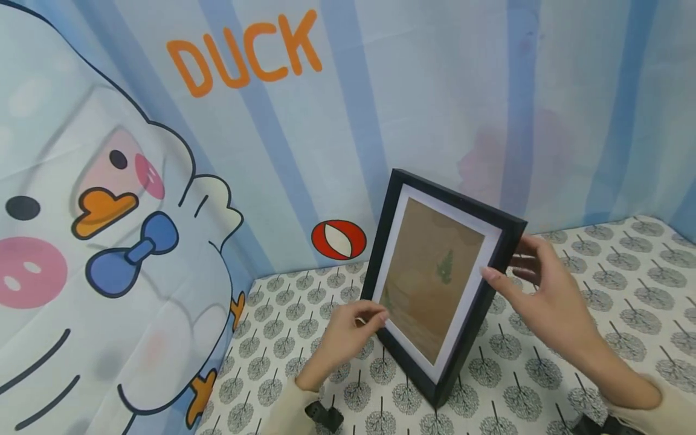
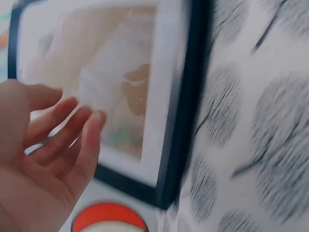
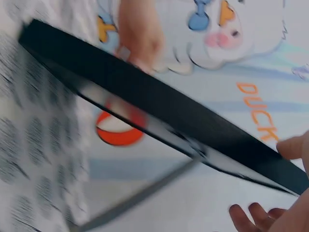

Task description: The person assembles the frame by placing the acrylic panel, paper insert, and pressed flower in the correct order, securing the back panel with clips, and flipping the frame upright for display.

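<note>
A black picture frame (image 1: 481,302) with a white mat stands tilted on the cloth, its glass facing the head camera. A sheet of brown paper (image 1: 432,278) with a small green leaf shape shows inside the mat. My right hand (image 1: 554,296) holds the frame's right side near the top corner, thumb in front and fingers behind. My left hand (image 1: 348,335) is at the left side, fingers loosely bent before the glass in the left wrist view, where no grip shows. In the right wrist view a grey support leg (image 3: 140,193) sticks out from the back.
The table is covered by a white cloth (image 1: 293,329) with a black tree print. Behind it hangs a light blue striped curtain (image 1: 435,90) with a big cartoon duck (image 1: 136,326), orange lettering (image 1: 263,51) and a red ball print (image 1: 338,240).
</note>
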Tool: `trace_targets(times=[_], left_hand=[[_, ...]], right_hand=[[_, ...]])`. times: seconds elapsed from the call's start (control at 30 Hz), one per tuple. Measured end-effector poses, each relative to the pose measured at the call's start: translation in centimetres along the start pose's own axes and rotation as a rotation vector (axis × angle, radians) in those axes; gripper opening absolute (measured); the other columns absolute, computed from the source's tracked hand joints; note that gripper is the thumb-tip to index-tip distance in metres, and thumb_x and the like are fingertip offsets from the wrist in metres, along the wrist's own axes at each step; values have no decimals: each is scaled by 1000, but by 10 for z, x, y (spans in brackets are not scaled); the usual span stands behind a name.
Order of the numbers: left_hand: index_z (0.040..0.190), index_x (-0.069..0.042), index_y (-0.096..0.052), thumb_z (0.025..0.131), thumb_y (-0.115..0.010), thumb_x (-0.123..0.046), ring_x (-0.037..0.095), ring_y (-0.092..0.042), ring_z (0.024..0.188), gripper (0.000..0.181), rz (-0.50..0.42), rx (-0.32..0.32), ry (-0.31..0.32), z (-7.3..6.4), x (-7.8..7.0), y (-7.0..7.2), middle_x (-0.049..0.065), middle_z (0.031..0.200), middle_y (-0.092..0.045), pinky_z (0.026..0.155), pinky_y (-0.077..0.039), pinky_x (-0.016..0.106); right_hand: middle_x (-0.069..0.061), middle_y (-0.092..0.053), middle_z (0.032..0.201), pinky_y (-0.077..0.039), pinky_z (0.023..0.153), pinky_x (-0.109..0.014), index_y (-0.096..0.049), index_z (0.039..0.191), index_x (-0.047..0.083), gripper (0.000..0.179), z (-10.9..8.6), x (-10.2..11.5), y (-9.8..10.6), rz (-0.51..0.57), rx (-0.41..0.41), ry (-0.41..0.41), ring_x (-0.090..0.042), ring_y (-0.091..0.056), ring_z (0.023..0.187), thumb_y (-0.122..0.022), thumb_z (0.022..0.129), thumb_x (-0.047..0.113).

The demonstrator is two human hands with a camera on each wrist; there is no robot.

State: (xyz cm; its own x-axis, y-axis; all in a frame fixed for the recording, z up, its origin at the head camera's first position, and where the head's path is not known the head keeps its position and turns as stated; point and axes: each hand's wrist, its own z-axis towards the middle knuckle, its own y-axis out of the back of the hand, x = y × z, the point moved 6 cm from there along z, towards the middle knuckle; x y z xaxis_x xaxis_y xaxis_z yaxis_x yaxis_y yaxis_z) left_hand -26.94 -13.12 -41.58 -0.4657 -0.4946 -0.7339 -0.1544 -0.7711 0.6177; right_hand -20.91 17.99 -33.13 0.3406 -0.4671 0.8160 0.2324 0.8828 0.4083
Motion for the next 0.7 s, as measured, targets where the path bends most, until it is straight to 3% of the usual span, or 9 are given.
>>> trace_targets(times=[0.07, 0.17, 0.23, 0.33, 0.43, 0.57, 0.7], left_hand=[[117, -8, -78, 104, -67, -21, 20, -75, 90, 21, -22, -93, 49, 9, 14, 16, 11, 106, -79, 74, -63, 25], [125, -11, -75, 106, -65, -20, 25, -72, 108, 23, -15, -210, 123, 22, 35, 32, 10, 120, -75, 89, -63, 34], [131, -11, -72, 106, -64, -20, 27, -69, 118, 27, -10, -250, 163, 30, 48, 36, 10, 130, -71, 100, -60, 41], [140, -9, -66, 108, -60, -21, 33, -64, 130, 34, -24, -237, 207, 40, 64, 32, 12, 141, -66, 111, -54, 50], [145, -10, -64, 111, -56, -27, 31, -64, 134, 39, -70, -181, 271, 46, 78, 22, 11, 146, -65, 114, -53, 49], [140, -11, -69, 111, -54, -33, 25, -69, 118, 39, -91, -154, 347, 47, 84, 14, 10, 135, -72, 103, -58, 44], [133, -9, -73, 112, -53, -32, 21, -68, 101, 37, -72, -164, 338, 46, 80, 14, 12, 120, -75, 89, -59, 37]], right_hand=[[-19, -60, 135, -44, 93, -1, -39, 155, 2, 73, -12, -5, -6, -31, -28, -20, -31, -62, 123, -76, 99, 30], [-14, -65, 123, -49, 83, -6, -47, 145, 2, 65, -26, -10, -14, -88, -48, -57, -17, -69, 109, -78, 97, 34], [-11, -67, 119, -52, 75, -12, -51, 137, 4, 58, -33, -12, -19, -116, -52, -75, -2, -71, 98, -78, 97, 36], [-10, -66, 117, -56, 70, -15, -52, 131, 5, 52, -39, -12, -24, -123, -63, -72, 14, -64, 87, -78, 97, 35], [-10, -65, 115, -57, 71, -13, -53, 130, 4, 49, -42, -10, -29, -97, -82, -34, 15, -63, 85, -79, 96, 28], [-9, -67, 108, -55, 70, -11, -54, 128, 3, 46, -42, -6, -32, -79, -112, 30, 11, -67, 83, -81, 95, 19], [-10, -70, 105, -52, 67, -9, -56, 125, 1, 45, -39, -6, -27, -89, -170, 107, 17, -63, 84, -83, 91, 11]])
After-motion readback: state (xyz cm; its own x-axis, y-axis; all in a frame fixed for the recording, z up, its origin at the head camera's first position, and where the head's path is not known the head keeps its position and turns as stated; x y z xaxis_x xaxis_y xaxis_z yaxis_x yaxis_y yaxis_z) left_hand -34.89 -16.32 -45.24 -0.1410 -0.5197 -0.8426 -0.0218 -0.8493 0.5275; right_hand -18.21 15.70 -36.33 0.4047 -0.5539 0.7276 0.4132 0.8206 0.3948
